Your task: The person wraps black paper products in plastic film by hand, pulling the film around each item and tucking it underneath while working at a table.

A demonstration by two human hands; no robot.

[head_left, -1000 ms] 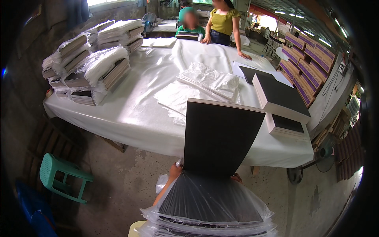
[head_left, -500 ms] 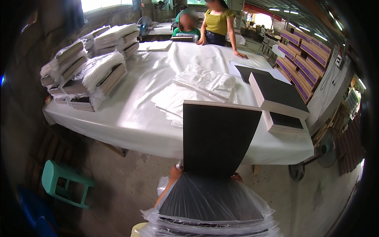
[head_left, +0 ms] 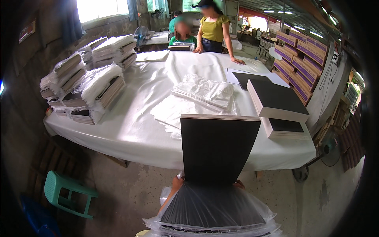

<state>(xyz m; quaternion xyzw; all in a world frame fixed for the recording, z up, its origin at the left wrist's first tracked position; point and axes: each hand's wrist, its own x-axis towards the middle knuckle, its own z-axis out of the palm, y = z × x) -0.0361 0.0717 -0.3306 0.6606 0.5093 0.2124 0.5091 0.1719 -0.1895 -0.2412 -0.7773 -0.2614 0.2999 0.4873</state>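
Observation:
A stack of black boards (head_left: pixel 219 148) with a pale layered edge stands upright in front of me, its lower part inside a clear plastic bag (head_left: pixel 213 207). My left hand (head_left: pixel 177 182) is closed on the bag's opening at the left side of the boards. At the opposite side, my right hand (head_left: pixel 239 184) shows only curled fingers at the bag's mouth; the rest is hidden behind the boards and plastic. Below, more bagged layers sit close to my body.
On the white-covered table (head_left: pixel 118 134) lie empty plastic bags (head_left: pixel 205 91), wrapped bundles (head_left: pixel 98 83) at left, and black board stacks (head_left: pixel 278 98) at right. Two people are across the table. A green stool (head_left: pixel 71 193) stands at lower left; cartons (head_left: pixel 300 59) are piled far right.
The view has tilted slightly upward, so the table and boards appear lower. Both hands keep their places at the bag's mouth, and the boards have hardly moved relative to it.

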